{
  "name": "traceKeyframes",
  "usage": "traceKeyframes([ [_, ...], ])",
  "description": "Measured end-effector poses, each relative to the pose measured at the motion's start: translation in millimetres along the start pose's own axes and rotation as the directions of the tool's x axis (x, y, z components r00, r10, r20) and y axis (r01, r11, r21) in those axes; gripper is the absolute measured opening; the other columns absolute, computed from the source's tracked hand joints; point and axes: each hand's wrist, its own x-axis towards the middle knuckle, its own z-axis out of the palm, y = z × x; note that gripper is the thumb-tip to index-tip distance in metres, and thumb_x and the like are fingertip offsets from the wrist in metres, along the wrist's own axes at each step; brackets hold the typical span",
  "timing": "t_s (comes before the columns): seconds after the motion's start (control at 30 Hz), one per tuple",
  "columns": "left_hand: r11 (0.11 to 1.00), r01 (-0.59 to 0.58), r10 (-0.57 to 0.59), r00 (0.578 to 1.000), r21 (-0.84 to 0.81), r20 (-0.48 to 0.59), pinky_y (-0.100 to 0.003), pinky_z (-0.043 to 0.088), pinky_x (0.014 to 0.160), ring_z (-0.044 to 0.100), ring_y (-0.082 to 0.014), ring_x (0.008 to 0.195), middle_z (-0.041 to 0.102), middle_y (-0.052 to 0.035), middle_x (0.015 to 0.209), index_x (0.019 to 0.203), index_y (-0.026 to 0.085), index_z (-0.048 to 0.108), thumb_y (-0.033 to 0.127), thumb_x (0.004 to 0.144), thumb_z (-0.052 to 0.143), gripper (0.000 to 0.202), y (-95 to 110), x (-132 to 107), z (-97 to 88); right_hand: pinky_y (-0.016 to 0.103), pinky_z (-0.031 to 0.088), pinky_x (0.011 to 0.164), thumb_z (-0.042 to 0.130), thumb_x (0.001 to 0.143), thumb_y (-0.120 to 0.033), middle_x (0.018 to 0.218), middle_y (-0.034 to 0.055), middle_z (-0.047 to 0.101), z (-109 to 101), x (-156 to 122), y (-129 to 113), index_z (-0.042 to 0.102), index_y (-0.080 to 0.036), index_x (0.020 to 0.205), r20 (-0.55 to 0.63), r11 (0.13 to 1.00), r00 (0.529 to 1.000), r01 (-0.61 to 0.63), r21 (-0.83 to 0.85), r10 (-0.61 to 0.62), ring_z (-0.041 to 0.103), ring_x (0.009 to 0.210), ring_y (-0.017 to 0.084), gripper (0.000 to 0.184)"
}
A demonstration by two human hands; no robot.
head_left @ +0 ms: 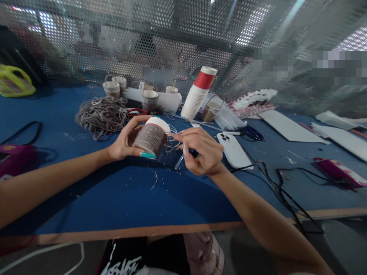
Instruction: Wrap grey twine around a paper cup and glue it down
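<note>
My left hand [126, 142] is wrapped round a paper cup [151, 138] lying tilted on its side in the air, its wall wound with grey-brown cord and a white, red-edged band left bare. Close to the cup's right side, my right hand [202, 149] has its thumb and fingers pinched together. What they pinch is too small to make out; thin pale cord loops [172, 142] hang just behind the fingertips. A large tangle of grey cord [100, 114] lies behind my left hand. Beneath my right hand, a clear stick [179, 162] is partly hidden.
A tall stack of paper cups [197, 93] leans at the back, near several cord-wrapped cups with handles, such as one basket-like cup [212, 110]. A white phone [233, 151] lies right of my hand. Black cables [269, 179] cross the right side toward a purple device [340, 170].
</note>
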Motion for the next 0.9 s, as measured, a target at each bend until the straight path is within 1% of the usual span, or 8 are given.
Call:
traceKeyframes([
  [0.23, 1.0, -0.003, 0.004, 0.998, 0.01, -0.06, -0.038, 0.058, 0.093, 0.067, -0.0271, 0.109, 0.067, -0.0093, 0.123, 0.13, 0.025, 0.057, 0.049, 0.058, 0.091, 0.083, -7, -2, -2.6, 0.034, 0.062, 0.064, 0.053, 0.081, -0.011, 0.073, 0.001, 0.076, -2, -3, -1, 0.06, -0.025, 0.072, 0.029, 0.997, 0.997, -0.075, -0.037, 0.076, 0.074, 0.076, 0.019, 0.018],
  [0.47, 1.0, -0.017, 0.015, 0.993, -0.01, -0.12, -0.04, 0.054, 0.101, 0.061, -0.0292, 0.119, 0.062, -0.0098, 0.131, 0.131, 0.025, 0.058, 0.048, 0.057, 0.092, 0.085, -14, -3, -4.9, 0.032, 0.061, 0.062, 0.054, 0.082, -0.011, 0.068, 0.0015, 0.074, -1, -7, 7, 0.059, -0.024, 0.067, 0.06, 0.997, 0.998, 0.022, -0.075, -0.018, 0.072, 0.071, 0.018, 0.021],
  [0.57, 0.998, 0.002, -0.014, 0.983, -0.064, -0.184, -0.041, 0.054, 0.102, 0.06, -0.0275, 0.119, 0.061, -0.0075, 0.129, 0.129, 0.028, 0.058, 0.052, 0.062, 0.088, 0.077, -18, -3, -5.7, 0.031, 0.056, 0.054, 0.055, 0.084, -0.017, 0.053, -0.0019, 0.063, 2, -13, 11, 0.05, -0.025, 0.055, 0.146, 0.995, 0.989, 0.04, -0.095, -0.026, 0.062, 0.054, 0.015, 0.03],
  [0.63, 0.998, 0.003, -0.017, 0.976, -0.065, -0.216, -0.043, 0.054, 0.104, 0.059, -0.0272, 0.12, 0.061, -0.0063, 0.128, 0.129, 0.03, 0.057, 0.054, 0.065, 0.086, 0.074, -22, -3, -7.1, 0.03, 0.048, 0.046, 0.056, 0.085, -0.021, 0.046, -0.0037, 0.052, 2, -15, 11, 0.043, -0.025, 0.05, 0.16, 0.993, 0.987, -0.006, -0.122, 0.026, 0.05, 0.043, 0.012, 0.037],
  [0.7, 1.0, -0.019, 0.019, 0.968, 0.004, -0.248, -0.044, 0.051, 0.108, 0.056, -0.0275, 0.125, 0.057, -0.0055, 0.132, 0.131, 0.033, 0.053, 0.051, 0.065, 0.087, 0.076, -26, -3, -8.2, 0.029, 0.042, 0.044, 0.055, 0.089, -0.024, 0.045, -0.0041, 0.049, 3, -15, 9, 0.043, -0.025, 0.051, 0.091, 0.982, 0.981, -0.16, -0.103, 0.169, 0.045, 0.041, 0.011, 0.04],
  [0.77, 0.992, -0.066, 0.092, 0.96, 0.108, -0.264, -0.044, 0.049, 0.11, 0.052, -0.0278, 0.13, 0.052, -0.0048, 0.138, 0.133, 0.035, 0.048, 0.047, 0.063, 0.09, 0.082, -29, -2, -8.2, 0.029, 0.042, 0.046, 0.052, 0.094, -0.03, 0.048, -0.0032, 0.054, 4, -12, 8, 0.048, -0.024, 0.057, -0.017, 0.92, 0.921, -0.387, 0.058, 0.389, 0.049, 0.042, 0.011, 0.038],
  [0.83, 0.981, -0.096, 0.136, 0.959, 0.169, -0.247, -0.045, 0.05, 0.108, 0.052, -0.028, 0.129, 0.049, -0.0052, 0.14, 0.134, 0.036, 0.043, 0.045, 0.061, 0.092, 0.088, -31, -1, -6.5, 0.029, 0.049, 0.051, 0.051, 0.095, -0.041, 0.058, -0.0016, 0.063, 5, -7, 9, 0.054, -0.024, 0.066, -0.062, 0.764, 0.791, -0.563, 0.314, 0.609, 0.06, 0.05, 0.013, 0.034],
  [0.9, 0.984, -0.041, 0.077, 0.975, 0.173, -0.207, -0.047, 0.052, 0.105, 0.055, -0.0287, 0.125, 0.051, -0.0071, 0.137, 0.134, 0.035, 0.041, 0.046, 0.06, 0.093, 0.092, -30, -1, -3.9, 0.032, 0.057, 0.06, 0.053, 0.092, -0.049, 0.072, 0.0004, 0.071, 7, -3, 11, 0.056, -0.024, 0.075, -0.004, 0.581, 0.674, -0.633, 0.512, 0.738, 0.07, 0.065, 0.016, 0.03],
])
